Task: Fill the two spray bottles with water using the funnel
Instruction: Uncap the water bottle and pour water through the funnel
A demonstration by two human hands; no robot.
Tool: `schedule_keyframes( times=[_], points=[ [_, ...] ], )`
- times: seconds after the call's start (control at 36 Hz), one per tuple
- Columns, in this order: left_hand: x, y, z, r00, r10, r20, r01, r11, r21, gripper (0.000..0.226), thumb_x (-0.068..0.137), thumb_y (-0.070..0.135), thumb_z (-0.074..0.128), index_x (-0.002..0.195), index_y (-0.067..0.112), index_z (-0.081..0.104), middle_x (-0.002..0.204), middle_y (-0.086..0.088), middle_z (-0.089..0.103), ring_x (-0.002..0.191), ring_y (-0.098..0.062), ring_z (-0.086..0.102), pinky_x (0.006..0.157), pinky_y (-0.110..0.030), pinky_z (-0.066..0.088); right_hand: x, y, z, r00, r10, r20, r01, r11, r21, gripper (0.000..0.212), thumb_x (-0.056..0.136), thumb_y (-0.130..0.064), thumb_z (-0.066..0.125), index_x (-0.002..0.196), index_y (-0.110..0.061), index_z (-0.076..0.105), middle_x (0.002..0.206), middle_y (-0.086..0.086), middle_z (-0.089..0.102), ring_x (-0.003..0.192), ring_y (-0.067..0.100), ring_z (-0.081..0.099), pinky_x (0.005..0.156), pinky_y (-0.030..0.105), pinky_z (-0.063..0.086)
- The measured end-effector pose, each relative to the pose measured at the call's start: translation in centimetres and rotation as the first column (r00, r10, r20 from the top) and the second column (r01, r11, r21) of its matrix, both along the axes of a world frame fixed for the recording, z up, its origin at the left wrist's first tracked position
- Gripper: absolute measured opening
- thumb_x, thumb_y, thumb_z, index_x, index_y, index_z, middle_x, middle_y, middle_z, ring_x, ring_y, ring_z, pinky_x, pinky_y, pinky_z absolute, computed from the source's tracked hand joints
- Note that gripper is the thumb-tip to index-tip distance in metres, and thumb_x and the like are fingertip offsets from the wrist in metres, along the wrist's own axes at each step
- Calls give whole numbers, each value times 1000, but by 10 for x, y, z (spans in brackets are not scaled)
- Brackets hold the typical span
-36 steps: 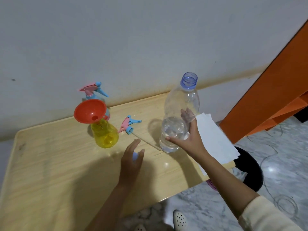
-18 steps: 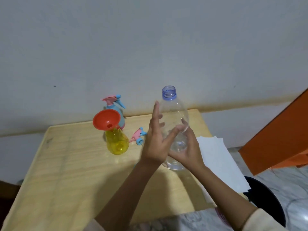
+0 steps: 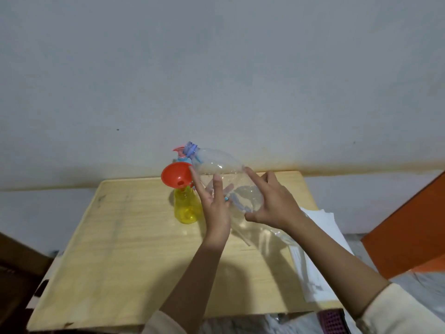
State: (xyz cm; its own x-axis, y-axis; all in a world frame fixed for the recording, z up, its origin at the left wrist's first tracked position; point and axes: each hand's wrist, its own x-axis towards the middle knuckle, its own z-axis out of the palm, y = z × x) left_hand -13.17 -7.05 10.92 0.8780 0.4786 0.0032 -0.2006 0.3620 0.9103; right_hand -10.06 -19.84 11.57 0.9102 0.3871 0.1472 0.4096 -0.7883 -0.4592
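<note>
Up over the wooden table [image 3: 125, 249], both hands held a clear plastic water bottle [image 3: 224, 172], tilted steeply so its blue uncapped neck pointed up and to the left, just above the rim of the red funnel [image 3: 175, 175]. The right hand [image 3: 272, 201] gripped the bottle's lower body from the right side, thumb underneath and index finger stretched along the top. The left hand [image 3: 214, 201] pressed against the bottle's near side with fingers spread and straight, more a flat support than a closed grip. A little water showed inside the bottle (pooled low in the body, near the right hand), and none could be seen leaving the neck.

The funnel sat with its spout in the open mouth of the yellow spray bottle [image 3: 186, 206], which stood upright on the table, near its far edge. Behind the funnel, a second spray bottle [image 3: 181, 157] stood with its pink and blue trigger head on, mostly hidden by the funnel and the water bottle's neck. White sheets of paper [image 3: 322, 227] lay at the table's right edge, partly under the right forearm.
</note>
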Motion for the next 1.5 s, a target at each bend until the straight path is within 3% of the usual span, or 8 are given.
schedule_keyframes(
  times=[0.28,0.42,0.53,0.75,0.92,1.0,1.19,1.5],
  points=[
    [1,-8,-19,995,36,-96,-47,993,-107,60,90,50,46,139,58,13,133,-4,50,112,-25,62,84,-37,51,0,2,4,1000,-5,-17,1,974,-227,108,59,-39,76,144,-46,11,101,-1,30,87,16,38,73,29,33],
    [4,-13,-23,993,40,-113,-61,980,-190,56,95,43,44,141,55,13,128,-4,50,105,-27,66,80,-36,53,2,1,5,1000,-15,-14,11,959,-284,108,60,-40,77,144,-45,11,103,0,29,99,20,44,77,31,34],
    [5,-16,-22,993,33,-115,-56,976,-209,57,97,42,41,144,50,10,126,0,50,84,-10,71,84,-39,49,3,0,7,1000,-25,-5,22,947,-321,108,59,-39,78,144,-45,12,109,3,34,103,23,44,79,33,34],
    [9,-22,-16,991,2,-133,-39,961,-275,55,97,45,40,142,53,10,131,-6,49,95,-26,69,85,-42,50,6,-3,16,999,-35,21,40,919,-392,107,60,-39,77,145,-43,12,117,6,36,108,25,46,82,35,37],
    [8,-27,-14,992,21,-126,-63,941,-331,53,99,42,37,143,50,10,109,12,51,81,-15,69,80,-40,51,5,-4,23,998,-28,49,47,891,-451,107,61,-39,76,145,-42,10,121,7,35,110,26,45,85,36,37],
    [7,-30,-14,993,39,-114,-77,934,-349,51,100,40,36,144,48,11,120,14,41,69,0,63,87,-44,46,4,-3,26,998,-22,62,50,874,-484,107,62,-39,76,146,-42,10,123,8,35,111,26,45,85,37,37],
    [6,-26,-17,987,0,-161,-66,912,-404,51,98,45,38,142,53,13,156,2,23,120,-35,50,87,-47,46,3,-2,28,997,-26,67,56,869,-492,106,60,-40,76,145,-43,12,124,8,34,111,26,45,86,38,37],
    [6,-25,-13,983,-31,-181,-59,879,-473,54,98,46,37,143,52,9,158,2,16,134,-40,36,96,-52,39,0,3,33,996,-26,90,68,859,-508,103,61,-40,75,144,-42,14,123,7,35,110,26,45,86,38,37]
  ],
)
